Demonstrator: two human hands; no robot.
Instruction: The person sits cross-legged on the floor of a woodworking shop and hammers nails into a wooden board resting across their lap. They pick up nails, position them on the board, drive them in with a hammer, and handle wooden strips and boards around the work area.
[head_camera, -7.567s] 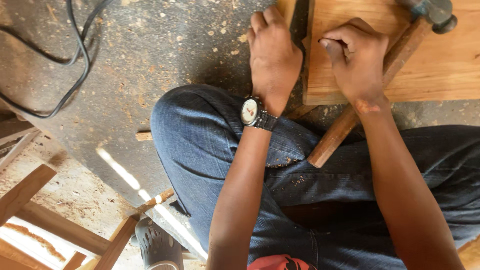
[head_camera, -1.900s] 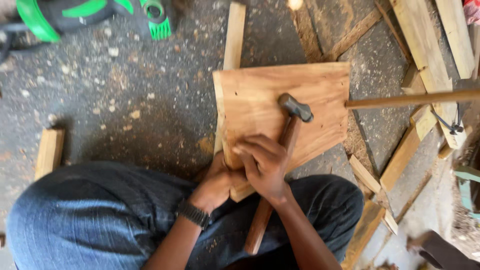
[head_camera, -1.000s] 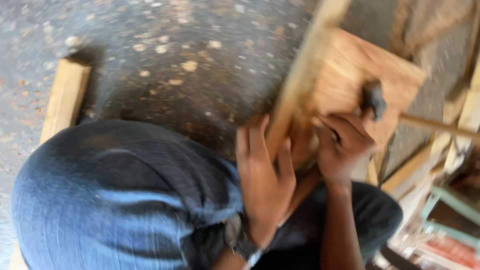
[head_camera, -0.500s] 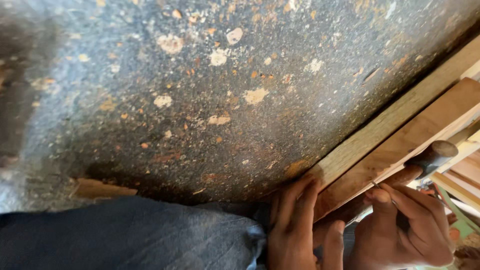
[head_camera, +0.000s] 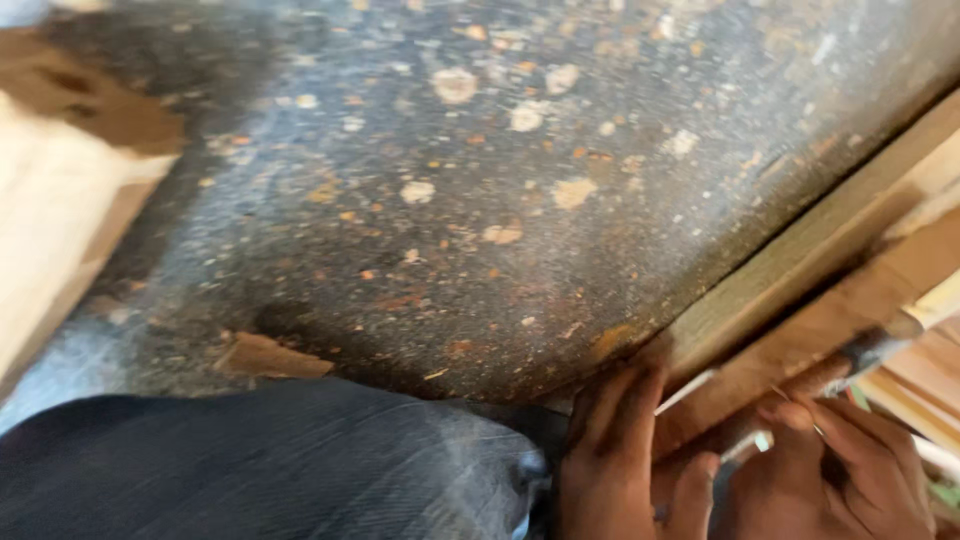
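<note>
Left hand: the left hand (head_camera: 615, 465) is seen at the lower edge, fingers extended upward and laid flat against the near edge of the wooden strip (head_camera: 790, 265); nothing is enclosed in them.
Right hand: the right hand (head_camera: 835, 475) is seen in the lower right corner, fingers curled over a hammer handle (head_camera: 800, 385); the grip is partly blurred.
Hammer: only the handle and a dark, smeared end (head_camera: 870, 345) are visible, lying along the wooden panel (head_camera: 850, 300) just above the right hand.
Wooden strip and panel: both are set diagonally from lower centre to upper right, the pale strip resting on the floor with the panel just beside it.
Floor: a dark speckled floor (head_camera: 480, 180) strewn with wood chips is recorded.
Surroundings: a blue denim knee (head_camera: 250, 460) is noted lower left, a pale wooden block (head_camera: 50, 220) at the left edge.
Image quality: heavy motion blur is noted.
</note>
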